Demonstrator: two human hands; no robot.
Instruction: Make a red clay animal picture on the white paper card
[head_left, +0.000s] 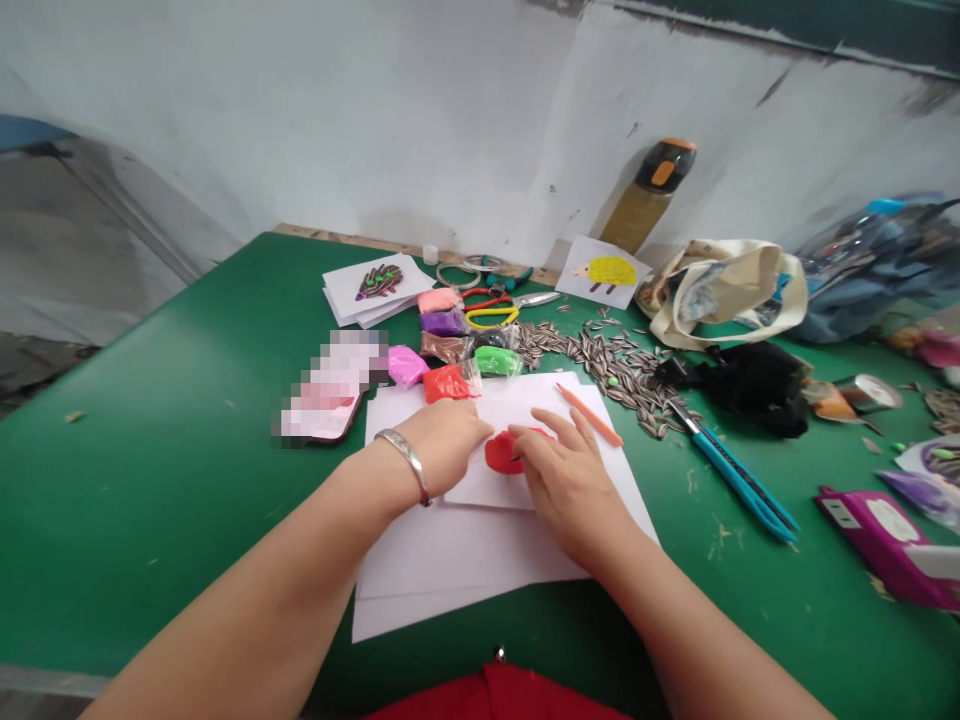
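A flat patch of red modelling clay [502, 453] lies on a small white card [469, 490], on top of larger white sheets [420, 570]. My right hand [566, 475] reaches over the clay from the right, bent fingertips touching it and other fingers spread apart. A small dark mark shows by its fingertips, too small to name. My left hand [442, 445], with a silver bangle at the wrist, rests at the card's left edge. One of its digits points toward the clay; its remaining fingers are hidden. An orange clay tool or pencil-like stick [589, 414] lies right of my right hand.
Bagged coloured clay [448, 382], scissors [491, 316] and loose sunflower seeds [626, 370] lie beyond the sheets. A phone [330, 390] is to the left. Blue tweezers [742, 485], a magenta device [892, 545], a cloth bag [727, 295] and a bottle [649, 200] stand right.
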